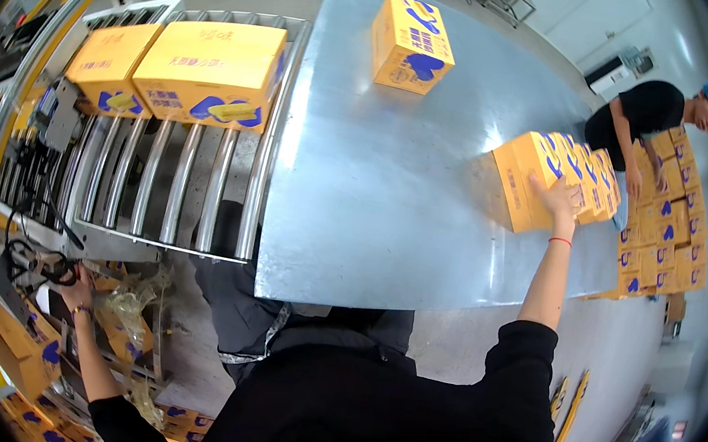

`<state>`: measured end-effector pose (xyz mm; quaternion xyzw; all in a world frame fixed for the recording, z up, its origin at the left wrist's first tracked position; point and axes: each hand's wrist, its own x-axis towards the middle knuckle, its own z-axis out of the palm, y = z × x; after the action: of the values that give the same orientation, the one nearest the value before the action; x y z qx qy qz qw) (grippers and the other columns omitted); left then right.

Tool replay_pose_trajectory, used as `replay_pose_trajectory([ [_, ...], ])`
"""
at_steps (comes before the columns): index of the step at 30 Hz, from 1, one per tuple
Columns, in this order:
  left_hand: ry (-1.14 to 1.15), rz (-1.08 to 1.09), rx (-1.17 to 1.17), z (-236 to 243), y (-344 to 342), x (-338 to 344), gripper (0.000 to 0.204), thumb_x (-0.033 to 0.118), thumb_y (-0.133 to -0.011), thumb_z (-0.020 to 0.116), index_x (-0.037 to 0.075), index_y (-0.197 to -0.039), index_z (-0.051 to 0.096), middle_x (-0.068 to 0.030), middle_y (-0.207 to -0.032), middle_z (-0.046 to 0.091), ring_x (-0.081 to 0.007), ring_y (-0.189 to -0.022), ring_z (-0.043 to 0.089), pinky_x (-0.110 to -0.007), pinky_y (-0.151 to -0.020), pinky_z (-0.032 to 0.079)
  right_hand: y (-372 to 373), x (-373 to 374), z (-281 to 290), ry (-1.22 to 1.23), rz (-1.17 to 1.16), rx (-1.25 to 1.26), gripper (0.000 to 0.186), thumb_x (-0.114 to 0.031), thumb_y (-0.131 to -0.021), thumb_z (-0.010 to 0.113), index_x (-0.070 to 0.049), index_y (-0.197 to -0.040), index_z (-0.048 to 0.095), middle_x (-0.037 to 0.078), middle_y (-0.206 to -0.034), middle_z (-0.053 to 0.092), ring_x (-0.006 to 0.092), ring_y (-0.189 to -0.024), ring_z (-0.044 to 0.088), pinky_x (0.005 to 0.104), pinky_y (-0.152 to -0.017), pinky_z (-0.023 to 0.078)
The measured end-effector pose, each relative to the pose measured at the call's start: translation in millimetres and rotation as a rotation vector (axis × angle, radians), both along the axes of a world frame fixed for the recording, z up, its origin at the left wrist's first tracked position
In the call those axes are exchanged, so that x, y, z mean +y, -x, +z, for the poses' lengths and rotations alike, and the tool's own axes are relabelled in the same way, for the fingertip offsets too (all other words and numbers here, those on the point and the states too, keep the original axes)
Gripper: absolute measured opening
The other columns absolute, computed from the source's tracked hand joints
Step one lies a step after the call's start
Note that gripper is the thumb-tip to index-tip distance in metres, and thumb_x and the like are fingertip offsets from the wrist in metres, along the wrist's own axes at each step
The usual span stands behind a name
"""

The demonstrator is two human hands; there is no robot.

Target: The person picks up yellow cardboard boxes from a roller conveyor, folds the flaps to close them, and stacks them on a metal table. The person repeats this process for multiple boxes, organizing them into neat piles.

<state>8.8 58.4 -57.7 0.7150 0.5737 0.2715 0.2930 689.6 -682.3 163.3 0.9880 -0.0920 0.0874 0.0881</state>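
On the right part of the metal table [350, 255] stands a tight row of several yellow cartons [520, 183] with blue print. My right hand [559, 198] lies against the near side of this row, its fingers spread. A single yellow carton [413, 44] stands apart near the table's far edge. Down at the left, below the roller conveyor, my left hand [77, 287] is beside a tangle of black cables [39, 262]. Its fingers are partly hidden, so whether it grips a cable is unclear.
Two yellow cartons [209, 74] sit on the roller conveyor [180, 175], left of the table. At the right, a person [645, 114] in a blue cap stands by a tall stack of cartons [663, 230]. Open cartons [25, 349] and clear plastic film [131, 300] lie at lower left.
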Motion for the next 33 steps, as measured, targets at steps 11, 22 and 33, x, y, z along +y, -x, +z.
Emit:
replay_pose_trajectory([
  [11, -0.265, 0.062, 0.179, 19.0, -17.7, -15.1, 0.030, 0.027, -0.084, 0.073, 0.001, -0.077, 0.059, -0.0090, -0.068, 0.065, -0.0236, -0.068, 0.067, -0.037, -0.067, 0.052, 65.5, 362.6, 27.1, -0.602, 1.424, -0.079, 0.053, -0.037, -0.091, 0.067, -0.002, -0.130, 0.058, 0.022, -0.133, 0.056, 0.0365, -0.127, 0.051, 0.0421, -0.107, 0.039],
  [22, -0.157, -0.002, 0.182, 31.2, -10.6, -24.1, 0.036, 0.024, -0.087, 0.071, -0.002, -0.109, 0.062, -0.0161, -0.098, 0.073, -0.0325, -0.096, 0.070, -0.040, -0.081, 0.054, 181.8, 360.6, 51.1, -0.371, 1.384, -0.091, 0.065, -0.031, -0.074, 0.082, -0.003, -0.126, 0.056, 0.021, -0.118, 0.050, 0.0399, -0.107, 0.049, 0.0487, -0.092, 0.044],
  [33, -0.352, -0.019, 0.343, 8.1, -7.8, -8.2, 0.033, 0.032, -0.087, 0.068, 0.004, -0.105, 0.067, -0.0213, -0.096, 0.069, -0.0430, -0.095, 0.065, -0.046, -0.081, 0.053, 157.5, 263.2, 21.8, -0.261, 1.164, 0.080, 0.078, -0.044, -0.076, 0.071, -0.018, -0.146, 0.046, 0.020, -0.150, 0.035, 0.0387, -0.138, 0.032, 0.0536, -0.109, 0.031],
])
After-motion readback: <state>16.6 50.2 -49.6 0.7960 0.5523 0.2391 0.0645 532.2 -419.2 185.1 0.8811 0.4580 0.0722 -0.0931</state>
